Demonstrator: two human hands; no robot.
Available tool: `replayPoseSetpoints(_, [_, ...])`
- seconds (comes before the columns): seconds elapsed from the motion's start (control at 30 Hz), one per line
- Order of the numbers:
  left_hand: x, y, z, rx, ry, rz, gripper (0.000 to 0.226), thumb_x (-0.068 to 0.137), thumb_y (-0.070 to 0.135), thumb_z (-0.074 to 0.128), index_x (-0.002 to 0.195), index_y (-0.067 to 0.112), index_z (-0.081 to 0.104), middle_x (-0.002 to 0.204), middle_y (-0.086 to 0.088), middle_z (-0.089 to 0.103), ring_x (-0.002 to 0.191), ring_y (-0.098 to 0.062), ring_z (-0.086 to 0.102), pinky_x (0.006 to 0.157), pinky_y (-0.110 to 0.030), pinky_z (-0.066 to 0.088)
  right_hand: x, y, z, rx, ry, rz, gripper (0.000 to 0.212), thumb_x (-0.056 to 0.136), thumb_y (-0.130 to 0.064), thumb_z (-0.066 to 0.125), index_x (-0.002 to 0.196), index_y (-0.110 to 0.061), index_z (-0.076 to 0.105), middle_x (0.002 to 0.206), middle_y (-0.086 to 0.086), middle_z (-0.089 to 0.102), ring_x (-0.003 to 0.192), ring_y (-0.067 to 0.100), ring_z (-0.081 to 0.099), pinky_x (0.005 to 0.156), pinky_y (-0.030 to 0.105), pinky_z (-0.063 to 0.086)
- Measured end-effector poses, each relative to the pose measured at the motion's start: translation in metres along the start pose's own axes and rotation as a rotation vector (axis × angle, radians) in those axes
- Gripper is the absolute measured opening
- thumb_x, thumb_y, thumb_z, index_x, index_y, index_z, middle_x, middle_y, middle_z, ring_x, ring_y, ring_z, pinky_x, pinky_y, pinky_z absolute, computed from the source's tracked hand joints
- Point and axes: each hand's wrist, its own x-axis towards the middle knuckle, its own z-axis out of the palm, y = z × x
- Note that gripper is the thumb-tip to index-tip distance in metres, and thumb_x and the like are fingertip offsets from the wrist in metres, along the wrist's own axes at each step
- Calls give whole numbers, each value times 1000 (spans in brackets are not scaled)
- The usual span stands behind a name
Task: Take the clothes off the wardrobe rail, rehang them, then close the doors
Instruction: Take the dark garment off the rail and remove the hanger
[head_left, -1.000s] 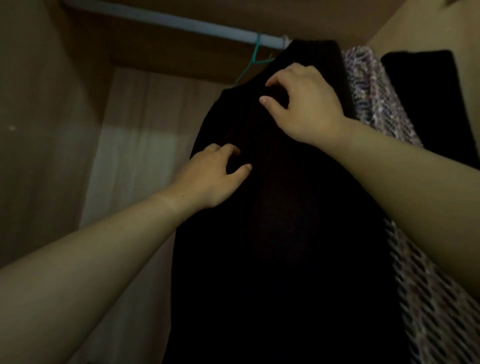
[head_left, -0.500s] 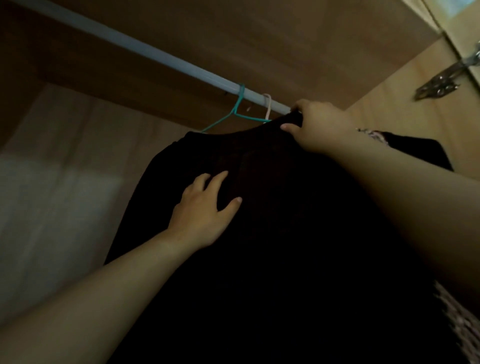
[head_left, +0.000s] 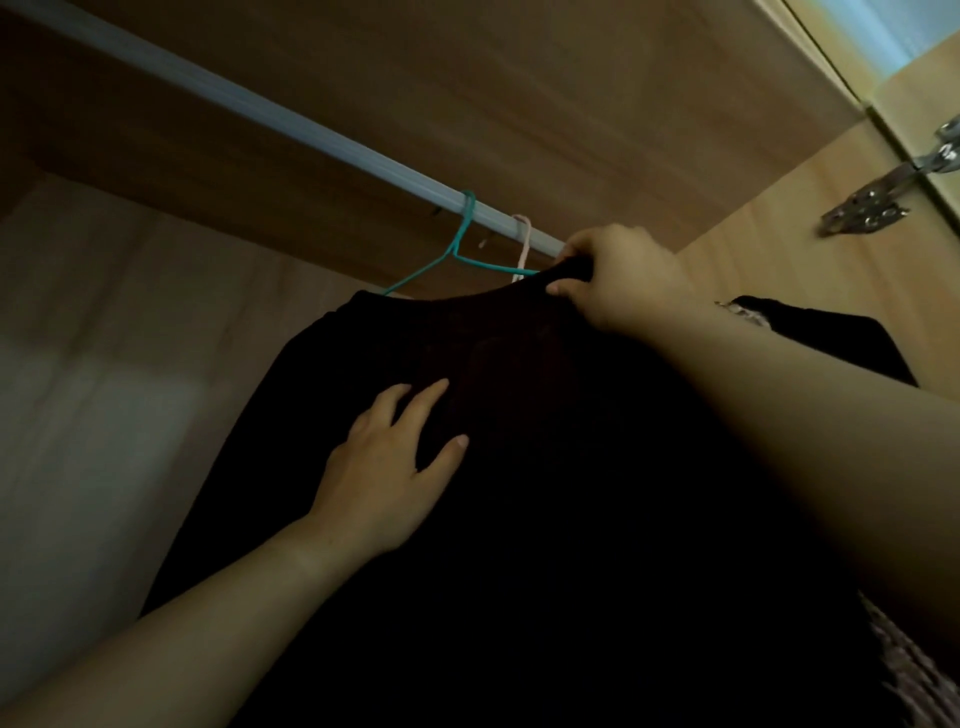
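Pressing flat on the front of the black garment (head_left: 571, 519), the left hand (head_left: 384, 483) lies with fingers spread and nearly straight, gripping nothing. Higher up, the right hand (head_left: 623, 283) curls fingers and thumb round the garment's top edge, just under the rail (head_left: 311, 130). The garment hangs from the teal hanger (head_left: 457, 249), hooked on that rail beside a pale hook (head_left: 522, 241). Tugging the cloth alone could slide it off one hanger shoulder, or drag the teal hook sideways into its pale neighbour.

Right hand (head_left: 618, 283) rose; left hand (head_left: 387, 467) flattened (uncurled)
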Motion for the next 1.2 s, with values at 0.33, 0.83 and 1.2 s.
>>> replayPoseSetpoints(0.33, [22, 23, -29, 106, 132, 66, 60, 89, 56, 40, 145, 45, 20, 153, 3, 15, 139, -20, 20, 112, -40, 26, 11, 8, -19, 142, 185, 72, 15, 84, -35, 63, 99, -38, 63, 113, -6, 63, 103, 20, 58, 78, 31, 47])
replayPoseSetpoints(0.83, [-127, 16, -45, 133, 194, 106, 67, 76, 70, 31, 138, 44, 35, 138, 6, 30, 128, -12, 27, 100, -28, 25, -167, 2, 5, 349, 97, 73, 14, 83, -36, 65, 97, -38, 67, 103, -13, 67, 99, 14, 60, 84, 33, 49])
replayPoseSetpoints(1.2, [-224, 3, -66, 458, 106, -26, 62, 85, 60, 28, 140, 32, 37, 129, -5, 51, 117, -28, 49, 94, -46, 42, -341, 7, 25, 667, -11, -37, 16, 83, -26, 69, 96, -34, 69, 93, -15, 66, 89, 6, 62, 82, 33, 50])
